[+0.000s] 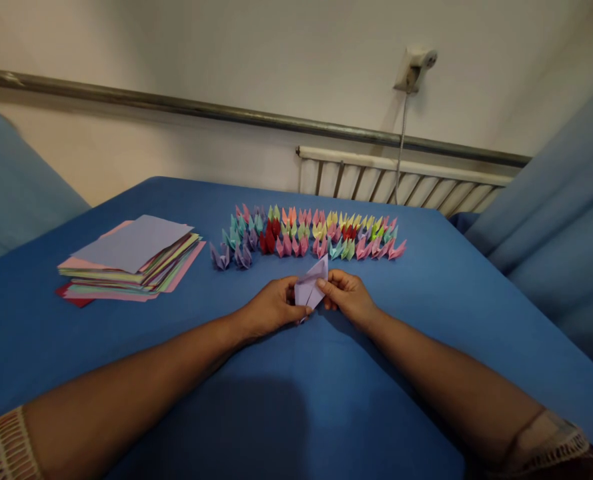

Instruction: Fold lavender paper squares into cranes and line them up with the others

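A partly folded lilac paper stands between both hands at the middle of the blue-covered table. My left hand pinches its left side with closed fingers. On the other side my right hand grips it, thumb and forefinger pressed on the fold. Just beyond the hands, several small folded paper figures in many colours are lined up in rows.
A stack of coloured paper sheets with a lilac sheet on top lies at the left of the table. Blue bedding rises at the right and at the far left. A metal rail and a white radiator run along the wall behind.
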Available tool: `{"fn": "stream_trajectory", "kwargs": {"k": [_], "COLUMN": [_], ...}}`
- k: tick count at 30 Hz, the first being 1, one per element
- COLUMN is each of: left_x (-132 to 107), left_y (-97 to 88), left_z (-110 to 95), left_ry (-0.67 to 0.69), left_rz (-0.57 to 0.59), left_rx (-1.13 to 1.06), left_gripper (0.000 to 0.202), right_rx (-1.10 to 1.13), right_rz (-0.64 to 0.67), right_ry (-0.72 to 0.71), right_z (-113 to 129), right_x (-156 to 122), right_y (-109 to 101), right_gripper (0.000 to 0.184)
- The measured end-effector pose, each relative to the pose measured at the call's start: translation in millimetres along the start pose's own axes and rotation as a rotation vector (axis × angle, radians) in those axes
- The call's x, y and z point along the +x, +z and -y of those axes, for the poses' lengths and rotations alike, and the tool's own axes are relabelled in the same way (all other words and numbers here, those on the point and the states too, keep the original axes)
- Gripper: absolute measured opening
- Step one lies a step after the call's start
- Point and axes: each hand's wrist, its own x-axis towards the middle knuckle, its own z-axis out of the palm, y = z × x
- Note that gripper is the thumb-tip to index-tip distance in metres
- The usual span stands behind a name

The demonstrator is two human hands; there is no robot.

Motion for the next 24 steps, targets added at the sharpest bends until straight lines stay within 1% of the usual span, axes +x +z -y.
{"fn": "stream_trajectory", "kwargs": {"k": [4,7,8,11,13,15,17,19,24], "left_x": [-3,-4,-4,-1,1,2,1,1,1], "left_y": [1.4,-0.9,-2.3,-5.9,-6.3,-4.9,-3.0,-2.0,-2.8], "left_z": [-4,-6,-6,-6,-6,-7,-8,-7,-2], "left_ry": [0.013,0.034,0.033,0.01,0.012,0.066,0.141,0.181,0.221], "left_rz": [0.024,0.034,0.028,-0.024,-0.066,-0.15,-0.274,-0.372,-0.457], "left_rx": [-0.026,-0.116,-0.178,-0.355,-0.374,-0.305,-0.17,-0.038,0.2], "left_gripper": [0.041,0.034,0.032,0.041,0.043,0.04,0.039,0.036,0.022], "right_rx": [0.025,0.046,0.051,0.058,0.03,-0.018,-0.069,-0.113,-0.173], "right_rz": [-0.041,-0.065,-0.068,-0.071,-0.074,-0.084,-0.078,-0.049,0.039], "right_ry": [-0.003,0.0,0.003,0.002,-0.008,-0.029,-0.056,-0.08,-0.084], "right_z": [-2,-2,-2,-2,-2,-3,-4,-5,-7], "right_x": [1,1,1,1,0,0,-2,-5,-11], "right_y": [0,-1,-2,-2,-2,0,2,4,9], "right_gripper": [0.041,0.042,0.042,0.043,0.042,0.041,0.04,0.038,0.033]}}
